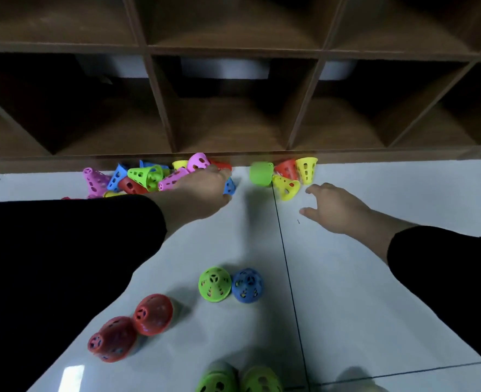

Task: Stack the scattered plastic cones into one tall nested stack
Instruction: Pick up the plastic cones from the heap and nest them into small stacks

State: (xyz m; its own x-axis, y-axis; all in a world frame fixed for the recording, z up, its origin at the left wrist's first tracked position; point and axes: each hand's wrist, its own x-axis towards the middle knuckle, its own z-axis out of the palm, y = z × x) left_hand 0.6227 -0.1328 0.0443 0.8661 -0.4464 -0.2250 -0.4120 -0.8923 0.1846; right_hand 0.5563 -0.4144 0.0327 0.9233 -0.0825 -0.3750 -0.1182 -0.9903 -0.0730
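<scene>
Gathering step: left hand [205, 190] curled on a blue cone [229, 186] at the pile, right hand [336, 208] spread, empty, nearing the yellow cone [286, 188]; next, grip and nest them.

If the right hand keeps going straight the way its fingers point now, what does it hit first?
Most likely the yellow cone on its side: the right hand is open, its fingers aimed up-left at that cone, with only bare floor between. Depth is hard to judge, so it might just skim past the rim.
</scene>
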